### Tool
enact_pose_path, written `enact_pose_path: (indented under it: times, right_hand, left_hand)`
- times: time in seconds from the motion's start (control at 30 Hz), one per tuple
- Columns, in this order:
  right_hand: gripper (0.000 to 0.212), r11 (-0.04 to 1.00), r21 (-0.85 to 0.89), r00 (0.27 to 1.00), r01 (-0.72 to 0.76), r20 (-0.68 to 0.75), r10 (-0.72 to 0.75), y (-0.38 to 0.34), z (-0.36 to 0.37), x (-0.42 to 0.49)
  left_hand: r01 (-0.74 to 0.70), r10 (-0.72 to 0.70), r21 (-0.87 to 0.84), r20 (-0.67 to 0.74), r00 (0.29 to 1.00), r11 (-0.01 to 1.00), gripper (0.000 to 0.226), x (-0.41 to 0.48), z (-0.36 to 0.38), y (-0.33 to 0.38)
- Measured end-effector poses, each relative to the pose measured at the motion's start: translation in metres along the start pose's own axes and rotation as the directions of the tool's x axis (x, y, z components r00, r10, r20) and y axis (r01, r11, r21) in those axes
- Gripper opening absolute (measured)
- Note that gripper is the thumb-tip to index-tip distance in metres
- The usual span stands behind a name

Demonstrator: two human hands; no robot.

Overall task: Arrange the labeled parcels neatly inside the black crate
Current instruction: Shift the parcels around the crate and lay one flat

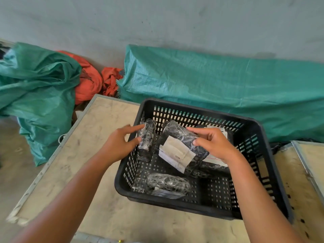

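Hands in black crate [259, 130], left hand [117, 146] pinching narrow parcel [148, 139], right hand [215, 144] gripping labeled parcel [177, 151], print unreadable

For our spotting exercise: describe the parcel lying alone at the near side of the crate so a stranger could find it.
Find the black crate on the table. Near its front-left corner lies a bubble-wrapped black parcel. Unlike the others, no hand touches it and its label is tucked underneath.
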State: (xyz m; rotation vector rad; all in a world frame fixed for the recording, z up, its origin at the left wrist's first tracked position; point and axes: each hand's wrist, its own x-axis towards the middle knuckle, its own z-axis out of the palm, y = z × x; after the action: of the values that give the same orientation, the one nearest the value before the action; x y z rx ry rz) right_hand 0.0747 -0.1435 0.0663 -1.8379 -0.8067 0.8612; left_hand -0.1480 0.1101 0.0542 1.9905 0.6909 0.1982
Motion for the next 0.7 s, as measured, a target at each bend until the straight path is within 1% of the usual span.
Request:
enact_pose_path:
  times: [0.03,0.07,0.1,0.13,0.17,0.2,0.27,0.33,0.43,0.53,0.57,0.63,0.7]
  right_hand:
    - [0.046,1.0,0.016,1.0,0.011,-0.002,-0.011,-0.009,-0.005,-0.003]
    - [0.046,0.999,0.035,1.0,0.019,-0.003,-0.019,-0.017,-0.009,-0.006]
    - [0.047,0.998,0.064,1.0,0.028,-0.004,-0.028,-0.025,-0.013,-0.008]
    - [0.047,0.993,0.106,0.999,0.047,-0.013,-0.046,-0.031,-0.017,-0.01]
    - [0.047,0.986,0.15,0.997,0.072,-0.027,-0.068,-0.036,-0.021,-0.011]
    - [0.047,0.978,0.191,0.996,0.09,-0.04,-0.084,-0.039,-0.025,-0.012]
    - [0.048,0.961,0.258,0.995,0.096,-0.041,-0.089,-0.044,-0.031,-0.013]
    - [0.048,0.947,0.308,0.996,0.092,-0.034,-0.085,-0.047,-0.035,-0.011]
    - [0.046,0.938,0.333,0.994,0.093,-0.09,-0.067,-0.045,-0.04,-0.006]
    - [0.047,0.943,0.325,0.986,0.074,-0.165,-0.02,-0.042,-0.04,-0.002]
    - [0.051,0.945,0.317,0.98,0.076,-0.197,-0.013,-0.039,-0.039,-0.001]
    - [0.064,0.965,0.249,0.968,0.082,-0.249,-0.018,-0.03,-0.034,-0.001]
    - [0.075,0.987,0.155,0.973,0.05,-0.23,-0.013,-0.02,-0.023,-0.002]
  left_hand:
    - [-0.072,0.073,0.03,-0.065,0.995,0.997,0.042,0.0,-0.003,0.01]
    - [-0.172,0.172,0.002,-0.103,0.98,0.985,0.036,-0.001,-0.003,0.021]
    - [-0.269,0.262,-0.072,-0.094,0.961,0.961,0.029,-0.001,-0.003,0.031]
    - [-0.337,0.335,-0.152,-0.043,0.941,0.929,0.023,-0.002,-0.001,0.041]
    - [-0.377,0.391,-0.209,0.029,0.92,0.902,0.022,-0.002,0.001,0.049]
    - [-0.39,0.425,-0.245,0.108,0.899,0.888,0.024,-0.001,0.004,0.055]
    - [-0.366,0.444,-0.302,0.249,0.861,0.88,0.036,0.0,0.012,0.065]
    - [-0.364,0.468,-0.342,0.303,0.83,0.866,0.045,0.002,0.022,0.069]
    - [-0.38,0.469,-0.321,0.272,0.841,0.868,0.053,0.006,0.037,0.068]
    - [-0.302,0.397,-0.358,0.229,0.889,0.884,0.058,0.013,0.047,0.062]
    - [-0.274,0.362,-0.37,0.194,0.912,0.888,0.058,0.016,0.049,0.059]
    - [-0.214,0.283,-0.384,0.134,0.95,0.898,0.054,0.023,0.054,0.054]
    - [-0.124,0.18,-0.393,0.108,0.978,0.911,0.051,0.03,0.062,0.051]
